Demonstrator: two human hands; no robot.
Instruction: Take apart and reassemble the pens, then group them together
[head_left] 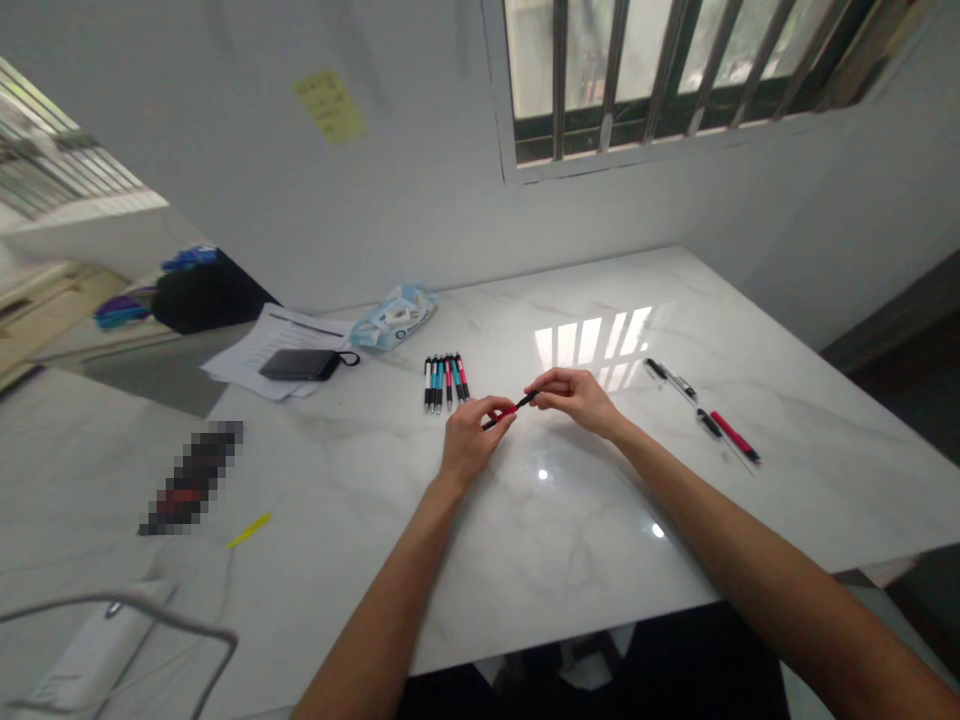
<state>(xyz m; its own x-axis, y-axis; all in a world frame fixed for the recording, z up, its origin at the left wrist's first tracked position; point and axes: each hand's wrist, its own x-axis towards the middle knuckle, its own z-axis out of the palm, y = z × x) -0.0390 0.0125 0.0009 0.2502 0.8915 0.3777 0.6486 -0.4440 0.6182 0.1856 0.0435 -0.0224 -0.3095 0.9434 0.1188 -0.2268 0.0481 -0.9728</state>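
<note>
Between my two hands, over the marble-look table [495,560], is a red and black pen [507,411]. My left hand [474,432] pinches its red barrel. With fingertips closed, my right hand [574,398] grips the black part at the pen's other end. I cannot tell whether that black part is joined to the barrel. Just beyond my left hand lies a row of several pens [444,383] with white, teal and red barrels, side by side. Off to the right are loose pen parts: a red barrel [733,436], a black piece [708,423], and thin refills.
Papers [251,345] with a black pouch-like item [298,365] lie at the back left, near a blue-white plastic packet [396,316]. A yellow strip [250,530] and a grey cable [142,605] are at the left. A barred window [660,70] is above.
</note>
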